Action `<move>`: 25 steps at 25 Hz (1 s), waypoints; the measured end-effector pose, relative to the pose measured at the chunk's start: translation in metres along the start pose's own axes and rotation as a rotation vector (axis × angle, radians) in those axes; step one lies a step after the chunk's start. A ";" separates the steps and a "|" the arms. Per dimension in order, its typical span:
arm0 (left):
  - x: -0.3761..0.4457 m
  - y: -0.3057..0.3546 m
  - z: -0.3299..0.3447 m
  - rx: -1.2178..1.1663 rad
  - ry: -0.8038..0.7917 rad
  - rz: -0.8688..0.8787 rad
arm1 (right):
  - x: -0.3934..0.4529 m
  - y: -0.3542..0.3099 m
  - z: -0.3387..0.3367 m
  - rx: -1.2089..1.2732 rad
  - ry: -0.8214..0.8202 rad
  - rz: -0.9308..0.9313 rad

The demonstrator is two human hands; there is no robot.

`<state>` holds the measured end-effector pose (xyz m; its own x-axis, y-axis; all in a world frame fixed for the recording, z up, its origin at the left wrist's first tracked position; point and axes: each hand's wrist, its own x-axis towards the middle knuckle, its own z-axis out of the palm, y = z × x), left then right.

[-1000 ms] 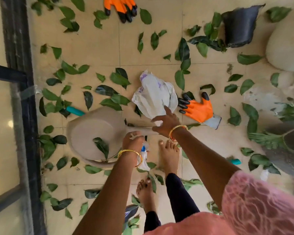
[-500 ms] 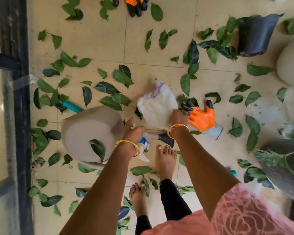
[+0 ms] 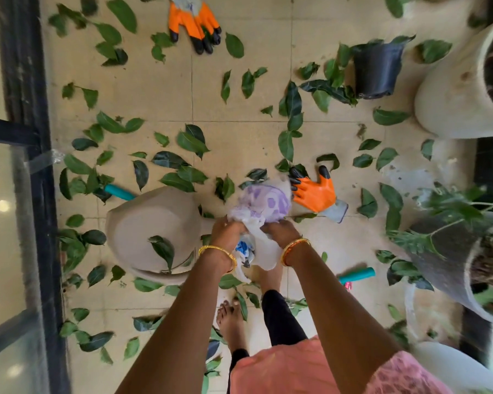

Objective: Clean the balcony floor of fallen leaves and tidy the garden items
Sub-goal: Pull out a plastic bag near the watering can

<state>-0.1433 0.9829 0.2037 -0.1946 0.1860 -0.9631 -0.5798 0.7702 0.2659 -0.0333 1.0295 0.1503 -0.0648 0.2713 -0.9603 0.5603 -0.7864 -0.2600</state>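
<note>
Right now your left hand (image 3: 228,229) and your right hand (image 3: 279,228) both grip the crumpled white plastic bag (image 3: 264,203) with purple print, fingers curled into its bunched lower edge, one hand on each side. You hold the bag in front of you above the tiled balcony floor (image 3: 160,86); whether it is touching anything below cannot be told. A smaller piece of white plastic with blue print (image 3: 244,248) hangs between your wrists, below the hands.

Just to the left of your left hand lies the beige dustpan (image 3: 151,223), with one green leaf (image 3: 162,248) resting in it and a teal handle (image 3: 119,191) poking out from behind its upper left edge. Just beside the bag on the right lies an orange glove with black fingertips (image 3: 315,193), flat on the floor. A second pair of orange gloves (image 3: 194,24) lies well apart, near the top edge. Fallen green leaves (image 3: 191,142) are scattered over the tiles all around you. Another teal handle (image 3: 356,274) lies on the floor to the right of your right forearm.

A black nursery pot (image 3: 377,69) stands at the upper right, next to a large pale planter (image 3: 453,92). A grey planter with a green plant (image 3: 450,260) sits at the right edge.
</note>
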 end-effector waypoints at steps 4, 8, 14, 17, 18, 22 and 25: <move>-0.015 -0.020 -0.002 0.027 0.015 -0.001 | -0.015 0.001 -0.002 0.292 0.176 -0.049; -0.025 -0.039 -0.012 0.094 0.054 -0.020 | -0.048 0.016 0.000 0.579 0.011 -0.087; -0.076 -0.078 -0.025 -0.232 0.050 -0.063 | -0.122 0.062 0.037 -0.029 0.091 -0.213; -0.105 -0.100 -0.024 -0.360 0.016 -0.073 | -0.160 0.090 0.038 0.064 0.183 -0.260; -0.118 -0.107 -0.020 -0.352 -0.051 -0.101 | -0.173 0.099 0.039 0.112 0.198 -0.260; -0.139 -0.143 0.001 -0.202 -0.217 -0.246 | -0.183 0.138 0.037 0.315 0.269 -0.219; -0.141 -0.165 0.020 -0.079 -0.236 -0.352 | -0.181 0.169 0.015 0.197 0.257 -0.154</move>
<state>-0.0037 0.8416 0.2949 0.2072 0.0614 -0.9764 -0.6391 0.7641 -0.0875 0.0610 0.8389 0.2784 0.0879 0.5064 -0.8578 0.3884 -0.8104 -0.4386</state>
